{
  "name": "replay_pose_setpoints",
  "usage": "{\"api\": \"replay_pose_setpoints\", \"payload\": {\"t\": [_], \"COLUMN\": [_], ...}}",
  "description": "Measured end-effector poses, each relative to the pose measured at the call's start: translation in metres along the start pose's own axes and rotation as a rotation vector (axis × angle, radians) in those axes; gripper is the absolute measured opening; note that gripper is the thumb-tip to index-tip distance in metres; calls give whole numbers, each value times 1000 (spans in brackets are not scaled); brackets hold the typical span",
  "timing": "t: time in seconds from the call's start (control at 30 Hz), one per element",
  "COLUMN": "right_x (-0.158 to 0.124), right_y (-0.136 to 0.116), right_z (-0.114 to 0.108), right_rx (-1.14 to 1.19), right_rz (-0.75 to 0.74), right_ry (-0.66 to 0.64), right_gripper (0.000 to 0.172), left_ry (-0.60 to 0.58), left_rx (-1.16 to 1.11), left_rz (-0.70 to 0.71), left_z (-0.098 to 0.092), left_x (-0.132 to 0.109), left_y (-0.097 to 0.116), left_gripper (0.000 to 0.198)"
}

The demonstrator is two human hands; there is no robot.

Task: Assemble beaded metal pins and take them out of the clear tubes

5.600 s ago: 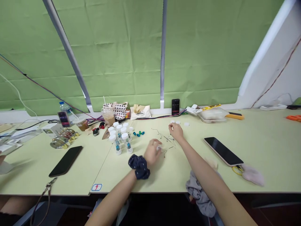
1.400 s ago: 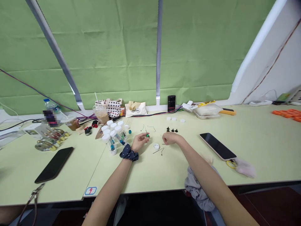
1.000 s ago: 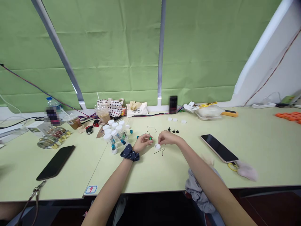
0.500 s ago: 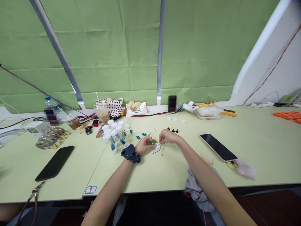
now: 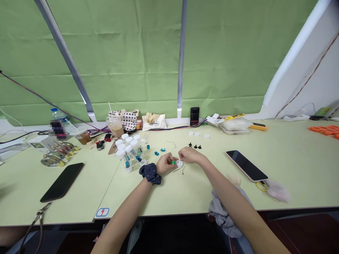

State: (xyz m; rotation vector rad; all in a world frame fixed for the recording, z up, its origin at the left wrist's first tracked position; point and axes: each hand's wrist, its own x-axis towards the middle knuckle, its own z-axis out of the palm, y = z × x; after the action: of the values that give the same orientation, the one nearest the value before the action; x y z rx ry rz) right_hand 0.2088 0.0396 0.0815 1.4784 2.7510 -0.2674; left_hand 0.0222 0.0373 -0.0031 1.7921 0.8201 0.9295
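My left hand, with a dark dotted scrunchie at the wrist, pinches a small green knob-like part. Right beside it is a small round white cap with tiny things inside. The fingers of my right hand are pinched together at the cap's far edge; what they hold, if anything, is too small to make out. Thin bent metal pins lie just in front of the cap. Blue parts are scattered left of my hands, and black parts lie behind my right hand.
Several clear tubes with white caps stand to the left. White caps lie farther back. A black phone is at left, another phone at right. Drink cups, a pouch and a plastic box line the back.
My left hand has shifted slightly right and turned, bringing the green part lower beside the cap. The upright pin seen above it no longer shows. My right hand stays close to the cap.
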Motion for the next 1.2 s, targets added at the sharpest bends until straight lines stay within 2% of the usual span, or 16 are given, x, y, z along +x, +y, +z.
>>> {"api": "replay_pose_setpoints", "payload": {"t": [0.17,0.33,0.67,1.2], "right_x": [-1,0,5,7], "right_y": [-1,0,1,8], "right_z": [2,4,10,13], "right_rx": [-12,-16,-24,14], "right_rz": [-6,5,44,23], "right_ry": [-41,-15,-1,-20], "right_gripper": [16,15,13,16], "left_ry": [58,48,69,82], "left_rx": [64,68,55,78], "left_rz": [-8,-27,-39,-35], "left_z": [5,9,16,15], "left_x": [-1,0,2,2], "left_y": [9,15,16,14], "left_gripper": [38,40,39,41]}}
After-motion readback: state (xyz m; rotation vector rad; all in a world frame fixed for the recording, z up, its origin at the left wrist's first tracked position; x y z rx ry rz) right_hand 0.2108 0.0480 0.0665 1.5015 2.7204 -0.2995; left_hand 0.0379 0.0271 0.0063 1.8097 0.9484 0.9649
